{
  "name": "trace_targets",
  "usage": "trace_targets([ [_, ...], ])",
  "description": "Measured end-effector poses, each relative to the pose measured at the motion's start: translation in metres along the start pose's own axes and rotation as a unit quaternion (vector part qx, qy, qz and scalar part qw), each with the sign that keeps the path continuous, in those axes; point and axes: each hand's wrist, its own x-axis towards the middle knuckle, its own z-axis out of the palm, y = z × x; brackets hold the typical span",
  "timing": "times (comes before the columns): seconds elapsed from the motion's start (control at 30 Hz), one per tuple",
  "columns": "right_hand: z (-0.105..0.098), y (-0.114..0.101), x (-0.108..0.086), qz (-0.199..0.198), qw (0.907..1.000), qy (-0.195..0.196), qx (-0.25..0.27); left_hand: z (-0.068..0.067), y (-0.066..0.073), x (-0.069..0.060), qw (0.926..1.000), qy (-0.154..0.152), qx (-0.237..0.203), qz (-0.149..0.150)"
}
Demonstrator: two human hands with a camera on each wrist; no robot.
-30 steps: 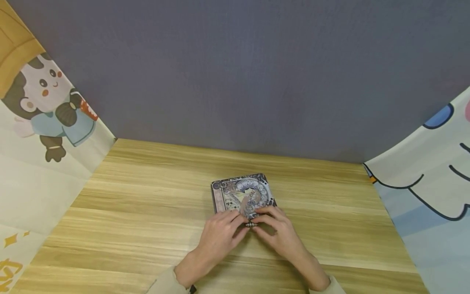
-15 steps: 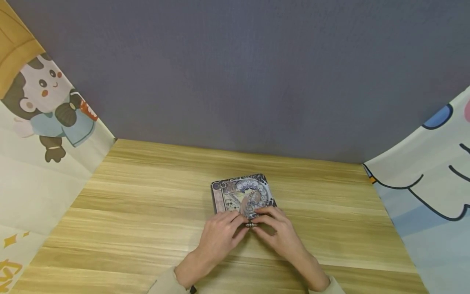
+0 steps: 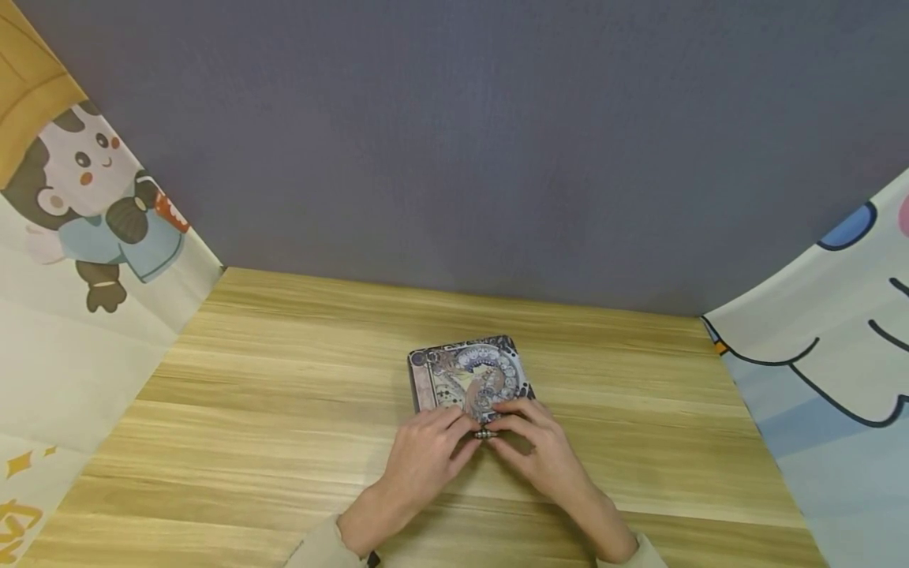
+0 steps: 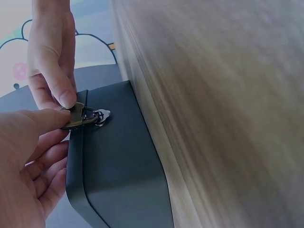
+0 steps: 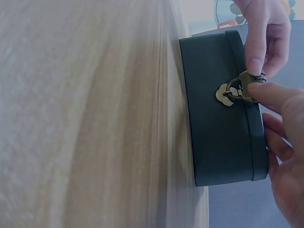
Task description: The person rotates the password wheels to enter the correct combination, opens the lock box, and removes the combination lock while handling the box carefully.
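Note:
A dark box with a rounded-corner, ornately patterned lid sits mid-table; its plain dark front shows in the right wrist view. From a metal clasp on that front hangs a brass-coloured padlock, its shackle through the clasp. My left hand pinches one end of the padlock between thumb and index finger. At its other end, thumb and finger of my right hand hold it too. Other fingertips of both hands rest by the lid. The fingers partly cover the padlock, and any markings are too small to read.
The box stands on a wood-grain table. Behind rises a dark grey upright panel. Cartoon-printed cloths hang at the left and right sides.

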Motion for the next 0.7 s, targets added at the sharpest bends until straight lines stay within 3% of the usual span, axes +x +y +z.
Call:
trace_targets([
  [0.7,0.0,-0.0003,-0.0011,0.003,1.0,-0.001,0.004,-0.0011,0.0004,0.0004,1.0,-0.001,-0.001,0.002],
])
